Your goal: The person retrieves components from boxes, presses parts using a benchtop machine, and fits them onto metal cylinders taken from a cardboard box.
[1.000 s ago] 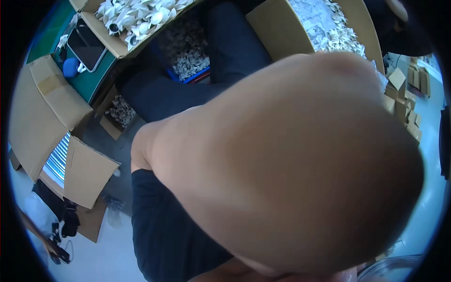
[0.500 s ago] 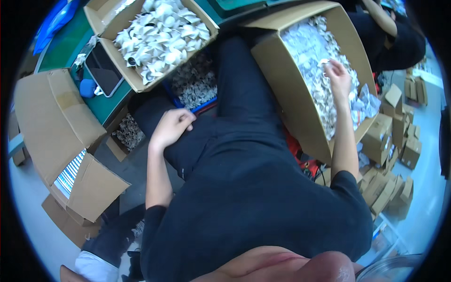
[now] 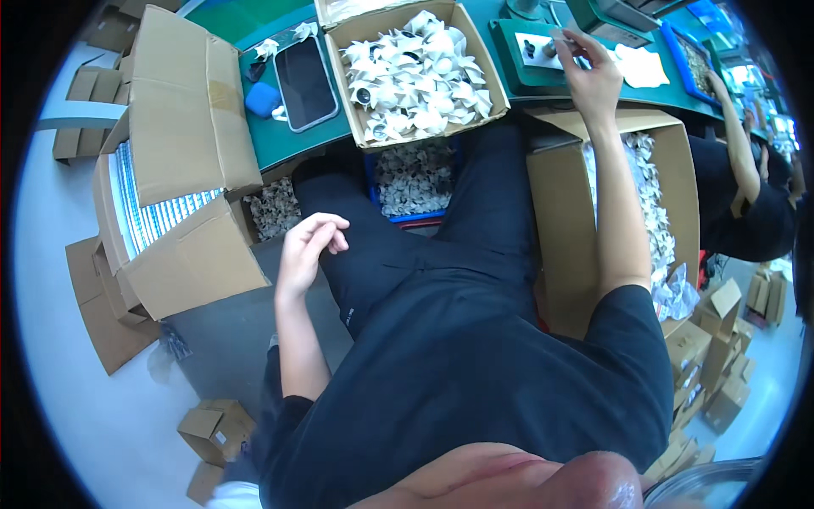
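My right hand [image 3: 593,76] reaches over a green machine base [image 3: 509,59] on the bench. Its fingertips are drawn together beside a small metal post [image 3: 549,49] on a light plate; whatever they hold is too small to make out. My left hand [image 3: 307,254] hovers above my left thigh, fingers curled, with nothing visible in them. In front of me a cardboard box [image 3: 500,100] full of white, bladed fan wheels [image 3: 415,76] rests at the bench edge. Under my right forearm stands a taller carton [image 3: 564,229] containing small whitish parts [image 3: 649,195] and clear plastic bags.
On the bench lie a phone [image 3: 306,82] and a blue rounded case [image 3: 262,100]. Below is a blue bin [image 3: 373,182] of small parts. An open carton [image 3: 186,110] with striped sheets stands left. At right, another person's arm [image 3: 739,148] reaches toward a blue tray [image 3: 676,42].
My right hand has left the carton of small parts and moved up to the machine base. My left hand has lifted slightly off my thigh. The view has swung to the right.
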The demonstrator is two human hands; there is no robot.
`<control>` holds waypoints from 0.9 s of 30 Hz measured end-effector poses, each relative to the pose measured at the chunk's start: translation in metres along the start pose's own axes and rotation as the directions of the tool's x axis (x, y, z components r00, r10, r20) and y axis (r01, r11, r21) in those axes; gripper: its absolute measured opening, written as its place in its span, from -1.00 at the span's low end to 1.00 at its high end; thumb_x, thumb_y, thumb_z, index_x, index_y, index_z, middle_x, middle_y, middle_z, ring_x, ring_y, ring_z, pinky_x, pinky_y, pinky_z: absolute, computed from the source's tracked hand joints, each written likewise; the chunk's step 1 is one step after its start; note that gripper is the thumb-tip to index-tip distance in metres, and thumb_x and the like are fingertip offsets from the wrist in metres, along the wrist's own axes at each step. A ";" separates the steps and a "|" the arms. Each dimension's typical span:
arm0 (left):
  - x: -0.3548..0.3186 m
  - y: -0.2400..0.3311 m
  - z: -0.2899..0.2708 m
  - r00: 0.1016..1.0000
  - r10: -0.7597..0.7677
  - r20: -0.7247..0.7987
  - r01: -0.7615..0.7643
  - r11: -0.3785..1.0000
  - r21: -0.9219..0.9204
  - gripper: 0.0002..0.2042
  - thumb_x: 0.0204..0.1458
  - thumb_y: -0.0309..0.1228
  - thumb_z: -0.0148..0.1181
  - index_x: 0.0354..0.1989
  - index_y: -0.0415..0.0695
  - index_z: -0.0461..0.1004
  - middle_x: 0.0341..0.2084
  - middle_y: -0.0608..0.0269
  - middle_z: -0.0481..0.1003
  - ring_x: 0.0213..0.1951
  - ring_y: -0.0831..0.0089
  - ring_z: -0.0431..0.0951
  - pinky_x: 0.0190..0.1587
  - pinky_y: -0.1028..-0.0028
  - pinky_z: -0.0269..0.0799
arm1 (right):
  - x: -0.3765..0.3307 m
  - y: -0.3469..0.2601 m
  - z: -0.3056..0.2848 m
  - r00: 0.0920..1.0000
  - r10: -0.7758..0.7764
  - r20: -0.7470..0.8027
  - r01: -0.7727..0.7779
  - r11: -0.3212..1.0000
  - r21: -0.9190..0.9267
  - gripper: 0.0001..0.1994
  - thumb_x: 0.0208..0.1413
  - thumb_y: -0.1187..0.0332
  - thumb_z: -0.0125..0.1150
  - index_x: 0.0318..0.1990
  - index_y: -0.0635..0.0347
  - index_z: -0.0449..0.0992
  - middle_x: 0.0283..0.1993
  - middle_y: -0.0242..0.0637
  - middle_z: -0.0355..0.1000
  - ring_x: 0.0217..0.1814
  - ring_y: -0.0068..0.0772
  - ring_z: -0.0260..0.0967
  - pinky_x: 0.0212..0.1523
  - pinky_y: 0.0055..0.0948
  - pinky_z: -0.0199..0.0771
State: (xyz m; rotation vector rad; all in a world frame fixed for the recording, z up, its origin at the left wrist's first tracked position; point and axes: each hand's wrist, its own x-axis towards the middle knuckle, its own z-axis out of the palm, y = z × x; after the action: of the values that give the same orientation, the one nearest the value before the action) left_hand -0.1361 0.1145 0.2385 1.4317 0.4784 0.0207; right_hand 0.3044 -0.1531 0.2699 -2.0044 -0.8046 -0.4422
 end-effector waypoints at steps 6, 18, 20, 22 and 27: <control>0.002 -0.134 -0.004 0.903 -0.117 -0.413 0.007 0.966 -0.259 -0.81 0.35 -0.41 0.02 -0.12 -0.28 0.52 -0.70 0.35 0.33 -0.69 0.55 0.38 -0.66 0.54 0.33 | 0.007 0.013 0.002 0.905 -0.424 -0.014 0.411 0.884 -0.223 -0.73 0.08 0.44 0.46 -0.03 0.13 0.71 -0.09 -0.26 0.66 -0.12 -0.39 0.60 -0.04 -0.45 0.58; 0.050 -0.126 -0.013 0.913 -0.202 -0.354 0.071 0.934 -0.350 -0.80 0.37 -0.39 0.01 -0.09 -0.24 0.50 -0.72 0.37 0.27 -0.77 0.55 0.33 -0.81 0.56 0.18 | 0.007 -0.004 -0.005 0.753 -0.654 0.072 0.635 0.693 -0.342 -0.67 -0.01 0.49 0.51 -0.03 0.18 0.69 -0.02 -0.25 0.65 -0.02 -0.24 0.59 0.04 -0.34 0.59; 0.054 -0.128 -0.009 0.914 -0.203 -0.353 0.074 0.935 -0.346 -0.80 0.37 -0.38 0.01 -0.09 -0.24 0.50 -0.72 0.37 0.27 -0.77 0.55 0.33 -0.81 0.56 0.18 | 0.005 -0.008 -0.008 0.783 -0.617 0.076 0.614 0.749 -0.249 -0.66 0.00 0.48 0.51 -0.01 0.17 0.68 -0.03 -0.26 0.65 -0.01 -0.23 0.58 0.05 -0.32 0.58; 0.057 -0.129 -0.008 0.912 -0.218 -0.348 0.093 0.936 -0.340 -0.80 0.37 -0.38 0.01 -0.09 -0.24 0.50 -0.72 0.37 0.27 -0.77 0.55 0.33 -0.82 0.57 0.18 | 0.008 0.005 -0.016 0.821 -0.567 0.062 0.566 0.794 -0.222 -0.66 0.00 0.48 0.51 -0.01 0.17 0.68 -0.03 -0.27 0.65 -0.01 -0.24 0.58 0.05 -0.32 0.58; 0.052 -0.130 -0.012 0.900 -0.230 -0.371 0.090 0.929 -0.358 -0.80 0.37 -0.38 0.01 -0.10 -0.24 0.51 -0.73 0.38 0.26 -0.78 0.55 0.32 -0.82 0.57 0.17 | 0.010 -0.005 -0.011 0.855 -0.515 0.065 0.517 0.832 -0.201 -0.66 0.01 0.47 0.51 0.00 0.15 0.69 -0.04 -0.29 0.65 0.02 -0.25 0.57 0.08 -0.33 0.57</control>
State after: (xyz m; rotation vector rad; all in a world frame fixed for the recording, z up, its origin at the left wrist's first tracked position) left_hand -0.1283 0.1204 0.0982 1.0452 0.8967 0.2607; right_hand 0.3079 -0.1565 0.2847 -1.9609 -1.3645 -0.8623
